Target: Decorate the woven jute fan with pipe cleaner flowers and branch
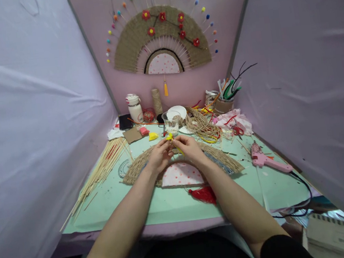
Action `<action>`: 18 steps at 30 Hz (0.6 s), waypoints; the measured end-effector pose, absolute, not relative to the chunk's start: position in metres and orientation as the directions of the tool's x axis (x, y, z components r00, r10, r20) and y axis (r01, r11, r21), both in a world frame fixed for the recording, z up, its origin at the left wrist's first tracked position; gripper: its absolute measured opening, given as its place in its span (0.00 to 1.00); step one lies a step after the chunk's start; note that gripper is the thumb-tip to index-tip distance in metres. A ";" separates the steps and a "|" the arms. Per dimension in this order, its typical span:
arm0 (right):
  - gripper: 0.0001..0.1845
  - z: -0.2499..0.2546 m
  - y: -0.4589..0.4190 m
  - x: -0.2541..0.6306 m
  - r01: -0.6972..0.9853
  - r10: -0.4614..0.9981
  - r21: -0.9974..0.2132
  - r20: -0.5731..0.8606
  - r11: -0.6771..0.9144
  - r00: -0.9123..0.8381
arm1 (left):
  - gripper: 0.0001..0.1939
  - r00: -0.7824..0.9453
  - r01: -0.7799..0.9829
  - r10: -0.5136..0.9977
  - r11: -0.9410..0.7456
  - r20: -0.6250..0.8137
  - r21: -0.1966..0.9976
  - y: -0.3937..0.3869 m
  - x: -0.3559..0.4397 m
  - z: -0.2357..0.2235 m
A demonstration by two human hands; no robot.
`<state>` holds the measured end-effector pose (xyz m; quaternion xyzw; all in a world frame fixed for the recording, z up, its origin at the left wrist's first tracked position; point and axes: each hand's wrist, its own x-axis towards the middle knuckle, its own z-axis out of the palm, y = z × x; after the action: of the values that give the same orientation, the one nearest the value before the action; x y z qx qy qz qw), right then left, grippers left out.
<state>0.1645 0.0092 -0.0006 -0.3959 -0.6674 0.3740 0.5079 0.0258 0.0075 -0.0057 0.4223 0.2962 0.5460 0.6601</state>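
Both hands meet over the middle of the table, fingers closed on a small yellow pipe cleaner (pixel 169 136). Its top is bunched into a loop-like shape, and a loose end hangs below the right fingers. My left hand (pixel 160 155) pinches it from the left; my right hand (pixel 188 146) grips it from the right. Beneath them lies a twine-woven fan (pixel 139 166) with a white, pink-dotted half-round base (pixel 181 174). The hands and forearms cover part of the fan. A red tassel (pixel 203 194) rests by the right forearm.
Thin wooden sticks (pixel 101 169) lie at left. A pink glue gun (pixel 269 160) with its cord is at right. Behind the hands are a clear cup (pixel 171 122), a heap of twine (pixel 201 122) and a white bottle (pixel 134 108). A finished fan (pixel 157 24) hangs on the back wall.
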 end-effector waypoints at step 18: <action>0.08 0.002 0.001 0.168 0.771 0.808 -0.402 0.539 0.494 -0.237 | 0.17 -0.024 -0.027 0.968 -0.249 0.248 0.968 0.014 0.024 -0.014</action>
<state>0.1683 0.0012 0.0025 -0.5023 -0.7859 0.0260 0.3597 0.0238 0.0143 -0.0143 0.5461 0.4309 0.5711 0.4359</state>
